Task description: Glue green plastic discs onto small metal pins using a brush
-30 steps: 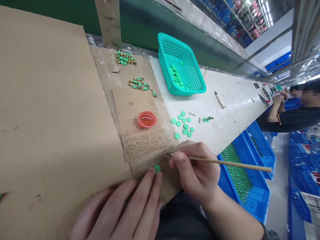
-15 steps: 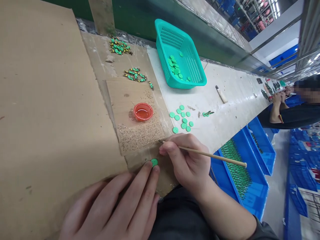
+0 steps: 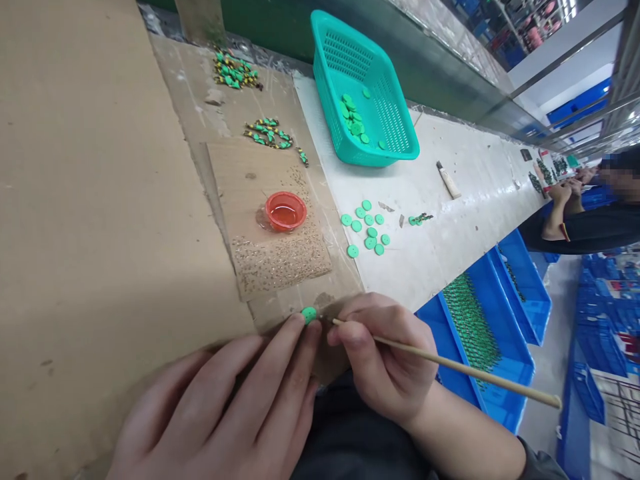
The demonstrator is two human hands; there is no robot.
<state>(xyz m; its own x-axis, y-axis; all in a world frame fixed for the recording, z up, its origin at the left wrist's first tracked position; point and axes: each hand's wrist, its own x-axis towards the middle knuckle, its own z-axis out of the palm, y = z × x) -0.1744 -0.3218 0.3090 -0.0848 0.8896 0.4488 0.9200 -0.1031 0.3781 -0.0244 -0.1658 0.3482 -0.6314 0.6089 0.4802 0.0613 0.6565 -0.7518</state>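
My left hand (image 3: 225,407) lies low at the front, two fingertips gripping the lower edge of a round green button (image 3: 309,315) on the brown board. Just right of it, my right hand (image 3: 390,353) pinches a thin wooden stick (image 3: 465,368) like a pen. The stick's fine dark tip points at the button; whether they touch I cannot tell. Beyond the hands, a small red cup (image 3: 285,212) of liquid stands on a cardboard piece (image 3: 233,180) covered in small specks. Several loose green buttons (image 3: 371,243) lie on the white surface to the right.
A teal basket (image 3: 345,150) with several green buttons stands at the back. Green, yellow and dark small pieces (image 3: 235,70) are heaped at the far left. A tube (image 3: 449,181) lies to the right. Blue bins (image 3: 517,347) sit below the edge; another person (image 3: 585,220) works farther along.
My right hand has drawn back from the speckled cardboard toward me, bringing the stick's tip beside the green button. My left hand stays on the button. The view has shifted slightly.
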